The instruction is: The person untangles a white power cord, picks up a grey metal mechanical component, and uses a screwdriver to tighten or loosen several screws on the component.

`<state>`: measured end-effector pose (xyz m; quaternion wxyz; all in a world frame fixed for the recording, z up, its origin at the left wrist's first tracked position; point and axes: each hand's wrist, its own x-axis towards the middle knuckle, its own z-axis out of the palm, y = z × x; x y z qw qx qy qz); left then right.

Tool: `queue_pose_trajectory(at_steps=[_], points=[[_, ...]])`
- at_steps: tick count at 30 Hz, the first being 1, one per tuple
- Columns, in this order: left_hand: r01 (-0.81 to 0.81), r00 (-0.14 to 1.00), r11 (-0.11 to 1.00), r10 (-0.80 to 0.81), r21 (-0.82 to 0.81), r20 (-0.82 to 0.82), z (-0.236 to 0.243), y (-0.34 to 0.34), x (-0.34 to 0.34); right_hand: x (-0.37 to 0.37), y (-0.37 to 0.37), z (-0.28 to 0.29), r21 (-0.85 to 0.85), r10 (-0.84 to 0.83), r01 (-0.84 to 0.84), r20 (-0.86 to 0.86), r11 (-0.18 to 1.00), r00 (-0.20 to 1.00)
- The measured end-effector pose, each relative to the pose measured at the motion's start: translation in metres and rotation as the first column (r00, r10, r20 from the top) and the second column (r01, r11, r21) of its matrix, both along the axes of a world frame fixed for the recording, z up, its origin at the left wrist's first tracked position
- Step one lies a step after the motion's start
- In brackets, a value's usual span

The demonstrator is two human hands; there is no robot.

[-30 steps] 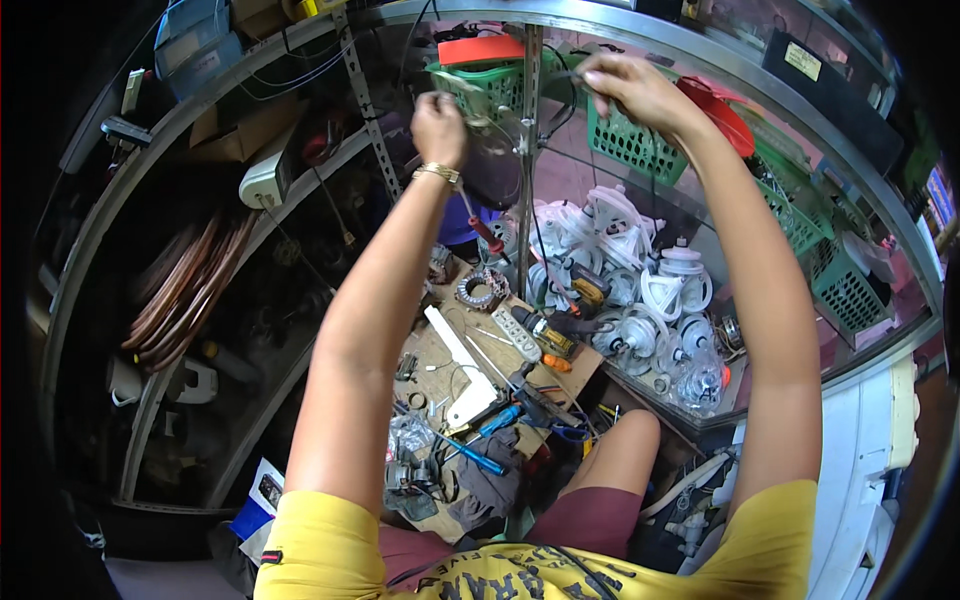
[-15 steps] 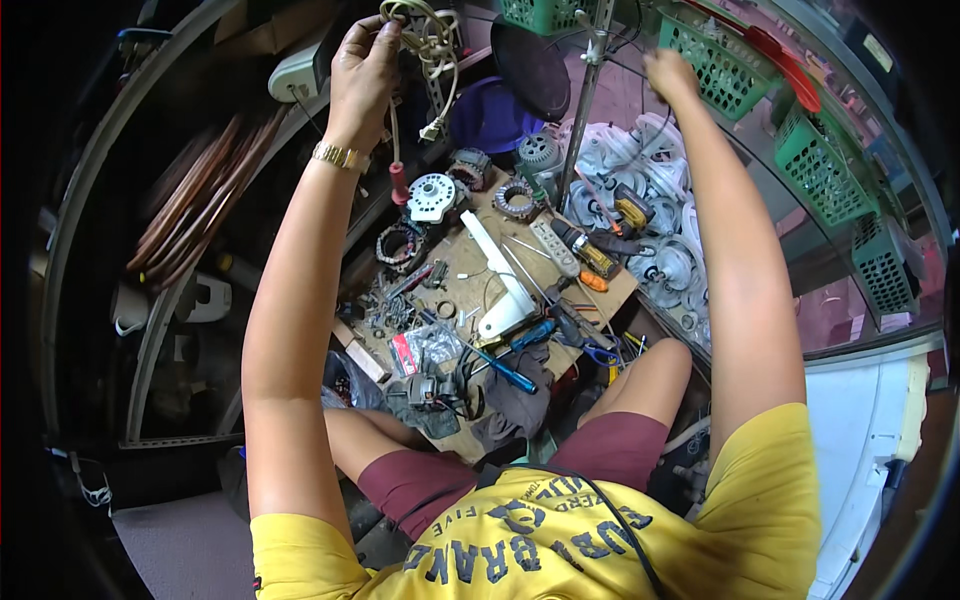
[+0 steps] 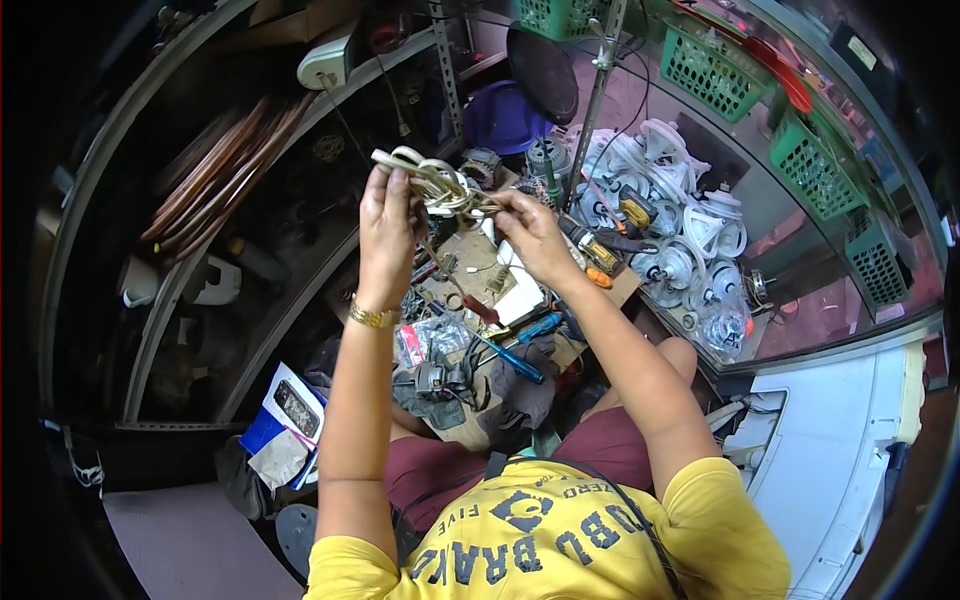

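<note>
A looped bundle of cream-beige cord (image 3: 448, 190) is up in front of me, over the cluttered wooden board. My left hand (image 3: 390, 215) grips its left end, with fingers closed round it, and a gold watch (image 3: 372, 314) is on that wrist. My right hand (image 3: 528, 228) pinches the cord's right end. A length hanging from the bundle leads down to a red object (image 3: 483, 310). Below lie blue screwdrivers (image 3: 522, 362), a small motor (image 3: 432, 378), a power drill (image 3: 580, 247) and assorted small parts, partly hidden by my arms and the cord.
White fan-motor parts (image 3: 695, 260) fill the right of the bench. Green baskets (image 3: 712, 70) hang by a glass pane, a blue basin (image 3: 492, 115) is at the back, copper tubing (image 3: 225, 180) on the left shelving (image 3: 170, 330), papers (image 3: 285, 425) by my left arm.
My left hand has come lower with the cord bundle. My right hand has moved down and left from near the upright and now holds the bundle's other end.
</note>
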<state>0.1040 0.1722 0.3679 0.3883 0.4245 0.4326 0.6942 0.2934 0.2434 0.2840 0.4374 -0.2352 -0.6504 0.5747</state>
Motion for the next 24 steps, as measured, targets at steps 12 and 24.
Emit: queue_pose_trajectory(at_steps=[12,24], points=[[-0.080,0.995,0.996,0.077,0.045,0.067,-0.034,-0.075,0.036,0.046,-0.051,0.072,0.184,0.204,-0.301,0.415,0.936,0.887],[-0.063,0.971,0.989,0.029,0.135,0.237,-0.053,-0.103,0.076,0.032,-0.111,0.053,0.158,0.054,-0.099,0.268,0.983,0.962]])
